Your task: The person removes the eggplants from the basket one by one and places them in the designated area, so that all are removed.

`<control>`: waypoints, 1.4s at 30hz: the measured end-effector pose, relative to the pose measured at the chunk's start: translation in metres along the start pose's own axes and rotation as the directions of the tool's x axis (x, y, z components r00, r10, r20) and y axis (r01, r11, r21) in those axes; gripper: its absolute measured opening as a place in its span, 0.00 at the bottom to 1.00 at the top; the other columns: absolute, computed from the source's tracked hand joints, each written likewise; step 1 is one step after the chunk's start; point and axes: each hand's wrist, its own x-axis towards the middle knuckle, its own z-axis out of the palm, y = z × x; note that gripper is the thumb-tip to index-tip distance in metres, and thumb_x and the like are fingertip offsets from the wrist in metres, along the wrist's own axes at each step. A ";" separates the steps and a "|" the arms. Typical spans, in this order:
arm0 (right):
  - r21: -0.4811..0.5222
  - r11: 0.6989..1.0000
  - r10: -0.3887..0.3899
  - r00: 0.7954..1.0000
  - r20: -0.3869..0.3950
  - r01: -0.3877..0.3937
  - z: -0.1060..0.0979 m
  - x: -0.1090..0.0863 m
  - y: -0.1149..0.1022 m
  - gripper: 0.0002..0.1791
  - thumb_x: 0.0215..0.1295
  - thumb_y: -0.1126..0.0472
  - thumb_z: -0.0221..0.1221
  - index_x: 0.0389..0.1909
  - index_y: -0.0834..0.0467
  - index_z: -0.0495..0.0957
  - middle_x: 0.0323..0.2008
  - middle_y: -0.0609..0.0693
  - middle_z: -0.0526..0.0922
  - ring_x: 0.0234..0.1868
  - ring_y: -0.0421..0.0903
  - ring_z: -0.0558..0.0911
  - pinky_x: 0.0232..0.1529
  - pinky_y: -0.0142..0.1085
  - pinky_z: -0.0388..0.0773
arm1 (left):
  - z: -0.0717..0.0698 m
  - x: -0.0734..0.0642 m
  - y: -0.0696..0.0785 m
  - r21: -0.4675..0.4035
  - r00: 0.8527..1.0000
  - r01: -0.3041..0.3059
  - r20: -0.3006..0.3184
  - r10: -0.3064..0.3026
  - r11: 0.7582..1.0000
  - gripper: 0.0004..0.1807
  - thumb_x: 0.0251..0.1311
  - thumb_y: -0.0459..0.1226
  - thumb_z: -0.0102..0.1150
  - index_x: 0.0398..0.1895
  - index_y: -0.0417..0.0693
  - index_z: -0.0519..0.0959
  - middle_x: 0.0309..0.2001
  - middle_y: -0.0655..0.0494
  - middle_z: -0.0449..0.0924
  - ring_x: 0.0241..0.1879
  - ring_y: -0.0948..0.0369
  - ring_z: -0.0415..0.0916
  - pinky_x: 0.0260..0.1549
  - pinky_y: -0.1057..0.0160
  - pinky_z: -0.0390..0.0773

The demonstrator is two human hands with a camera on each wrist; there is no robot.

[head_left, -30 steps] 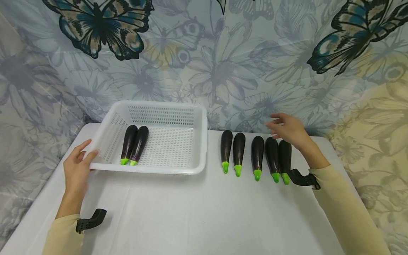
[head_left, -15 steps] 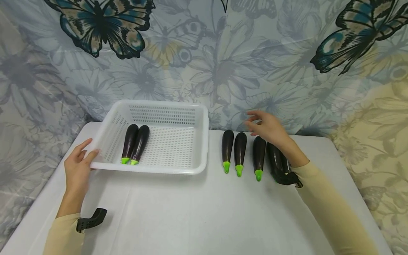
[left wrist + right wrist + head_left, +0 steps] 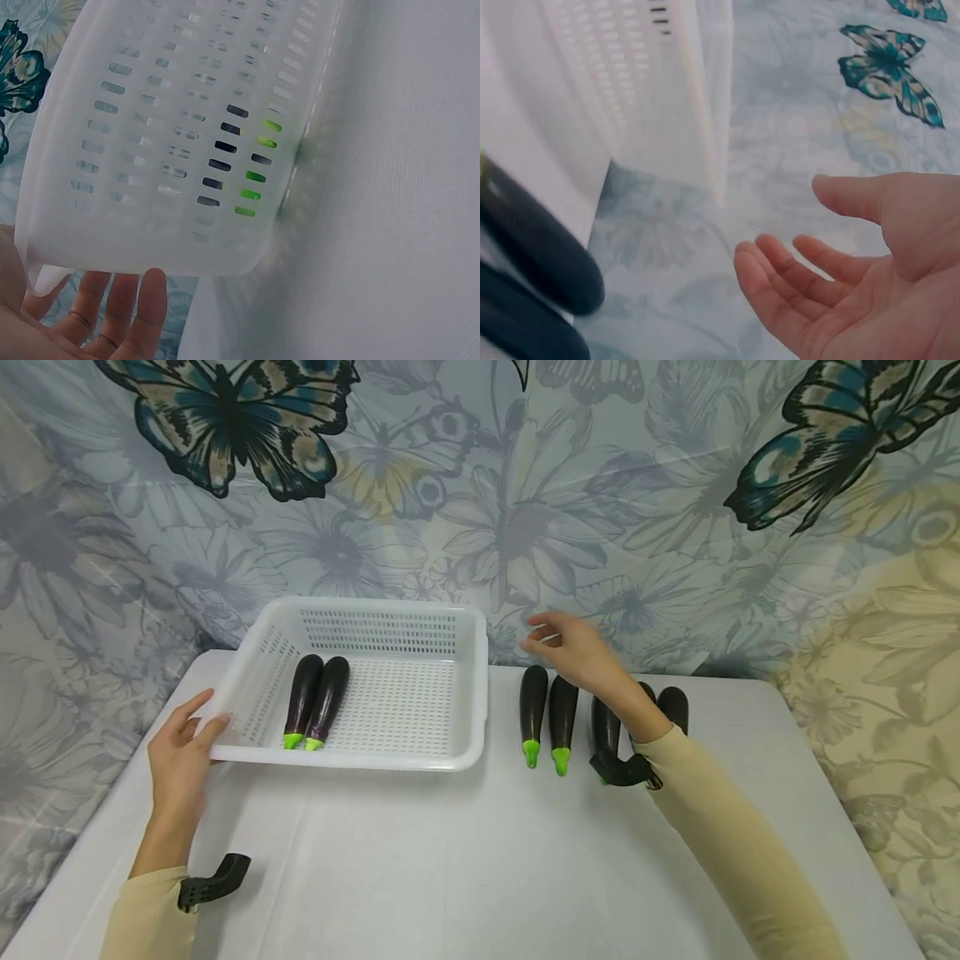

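Observation:
My left hand [image 3: 180,756] holds the left end of a white plastic basket [image 3: 352,759], its thumb on the rim. In the left wrist view the fingers [image 3: 154,300] lie against the basket's end. Two dark eggplants [image 3: 303,697] with green stems lie side by side inside, toward the left. To the basket's right, several more eggplants [image 3: 533,703] lie in a row on the table. Over that row hovers my right hand [image 3: 581,656], nothing in it, fingers loosely bent and thumb apart. The right forearm partly hides some eggplants [image 3: 673,706].
A white cloth covers the table [image 3: 420,860]. Behind it hangs a floral fabric backdrop [image 3: 525,527] with butterflies, close to the table's back edge. Each wrist bears a black camera mount [image 3: 217,881].
My right hand has moved left, from above the rightmost eggplants to above the leftmost ones on the table. The left hand and basket stay in place.

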 end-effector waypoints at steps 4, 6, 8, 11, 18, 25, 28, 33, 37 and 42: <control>-0.005 1.000 0.006 1.000 -0.003 -0.006 0.010 0.003 -0.009 0.26 0.72 0.54 0.56 0.66 0.63 0.69 0.54 0.60 0.79 0.56 0.58 0.77 0.52 0.51 0.77 | 0.001 0.000 0.000 -0.003 1.000 0.007 -0.002 -0.007 1.000 0.27 0.64 0.34 0.62 0.67 0.57 0.73 0.39 0.63 0.76 0.34 0.70 0.76 0.20 0.74 0.77; -0.012 1.000 0.010 1.000 -0.005 -0.010 0.014 0.005 -0.013 0.26 0.72 0.54 0.56 0.65 0.63 0.70 0.54 0.60 0.79 0.56 0.58 0.77 0.52 0.51 0.77 | 0.001 0.000 0.000 -0.005 1.000 0.009 -0.003 -0.009 1.000 0.27 0.64 0.34 0.62 0.67 0.57 0.73 0.40 0.64 0.76 0.35 0.70 0.76 0.20 0.74 0.77; -0.020 1.000 0.005 1.000 -0.005 -0.005 0.018 0.007 -0.017 0.25 0.72 0.54 0.56 0.64 0.63 0.70 0.53 0.60 0.79 0.56 0.58 0.78 0.51 0.50 0.78 | 0.001 0.000 0.000 -0.004 1.000 0.008 -0.004 -0.008 1.000 0.27 0.64 0.34 0.62 0.67 0.57 0.73 0.40 0.64 0.76 0.35 0.70 0.76 0.20 0.74 0.77; -0.028 1.000 -0.013 1.000 -0.002 0.013 0.025 0.010 -0.024 0.25 0.72 0.54 0.56 0.64 0.63 0.71 0.52 0.59 0.80 0.55 0.57 0.78 0.50 0.49 0.78 | 0.001 0.000 0.000 -0.011 1.000 0.009 -0.004 -0.009 1.000 0.27 0.64 0.34 0.62 0.67 0.57 0.73 0.40 0.64 0.76 0.35 0.70 0.76 0.20 0.74 0.78; -0.033 0.999 -0.021 1.000 0.008 0.021 0.035 0.014 -0.046 0.24 0.71 0.52 0.57 0.63 0.60 0.72 0.48 0.55 0.81 0.51 0.52 0.81 0.44 0.44 0.79 | 0.001 0.000 0.000 -0.016 1.000 0.000 0.001 0.000 1.000 0.27 0.64 0.33 0.62 0.67 0.55 0.73 0.38 0.63 0.77 0.33 0.70 0.77 0.20 0.74 0.78; -0.035 0.999 -0.014 1.000 0.004 0.015 0.042 0.023 -0.057 0.24 0.72 0.51 0.56 0.64 0.58 0.72 0.50 0.54 0.81 0.52 0.51 0.80 0.44 0.43 0.78 | 0.000 0.000 0.001 -0.016 1.000 0.001 0.000 -0.001 1.000 0.27 0.64 0.33 0.62 0.67 0.55 0.73 0.38 0.63 0.77 0.33 0.70 0.77 0.20 0.73 0.78; -0.021 1.000 -0.005 1.000 0.019 0.006 0.046 0.029 -0.059 0.24 0.71 0.51 0.57 0.63 0.58 0.72 0.50 0.54 0.81 0.48 0.51 0.82 0.42 0.41 0.79 | 0.001 0.000 0.000 -0.018 1.000 -0.002 0.001 0.002 1.000 0.27 0.64 0.33 0.62 0.67 0.55 0.73 0.37 0.63 0.77 0.33 0.70 0.78 0.20 0.74 0.78; 0.154 0.985 0.056 0.993 0.102 -0.072 0.058 0.040 -0.064 0.26 0.71 0.54 0.58 0.65 0.63 0.70 0.52 0.59 0.80 0.45 0.54 0.84 0.41 0.40 0.83 | 0.001 0.000 -0.001 -0.007 1.000 -0.001 -0.002 0.001 1.000 0.27 0.64 0.33 0.62 0.67 0.56 0.73 0.39 0.64 0.77 0.34 0.70 0.77 0.20 0.74 0.78; 0.283 0.948 0.099 0.979 0.177 -0.147 0.071 0.050 -0.067 0.27 0.71 0.56 0.58 0.66 0.65 0.68 0.54 0.62 0.78 0.50 0.59 0.82 0.43 0.42 0.83 | 0.001 0.000 0.000 0.000 1.000 0.000 -0.004 0.000 1.000 0.27 0.64 0.33 0.62 0.67 0.56 0.73 0.38 0.64 0.76 0.34 0.70 0.77 0.21 0.74 0.78; 0.365 0.912 0.102 0.964 0.247 -0.190 0.088 0.059 -0.073 0.27 0.72 0.57 0.56 0.67 0.66 0.66 0.56 0.62 0.76 0.52 0.59 0.81 0.46 0.42 0.83 | 0.002 -0.001 -0.001 -0.002 1.000 0.009 -0.003 -0.009 1.000 0.27 0.64 0.33 0.62 0.67 0.57 0.73 0.36 0.63 0.76 0.33 0.70 0.77 0.22 0.75 0.78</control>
